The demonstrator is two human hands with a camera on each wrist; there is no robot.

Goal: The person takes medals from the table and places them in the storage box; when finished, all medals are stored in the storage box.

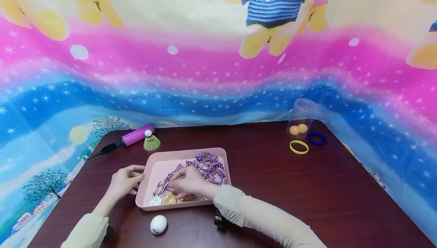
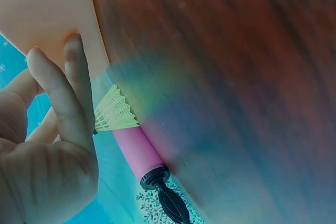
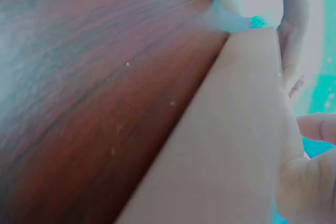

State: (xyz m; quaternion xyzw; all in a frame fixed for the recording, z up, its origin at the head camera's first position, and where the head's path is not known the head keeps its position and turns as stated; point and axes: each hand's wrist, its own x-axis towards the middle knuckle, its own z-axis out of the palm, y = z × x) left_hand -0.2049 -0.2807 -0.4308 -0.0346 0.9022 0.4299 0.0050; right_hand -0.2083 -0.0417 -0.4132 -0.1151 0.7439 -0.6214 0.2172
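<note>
A pink tray (image 1: 150,172) holds several medals on red, white and blue ribbons (image 1: 209,164). A silver medal (image 1: 156,201) and a gold medal (image 1: 170,199) lie along its near side, with bronze-coloured ones (image 1: 192,198) partly covered. My left hand (image 1: 125,181) is at the tray's left wall; in the left wrist view its fingertips (image 2: 76,43) are right at that wall. My right hand (image 1: 189,182) reaches into the tray over the ribbons, thumb and fingers apart just above the gold medal. The near wall hides much of this hand in the right wrist view.
In front of the tray sits a white ball (image 1: 158,224). Behind it lie a yellow-green shuttlecock (image 1: 151,142) and a pink hand pump (image 1: 138,135). At the back right stand a clear jar (image 1: 304,115) with orange balls, a yellow wristband (image 1: 299,152) and a blue wristband (image 1: 317,143).
</note>
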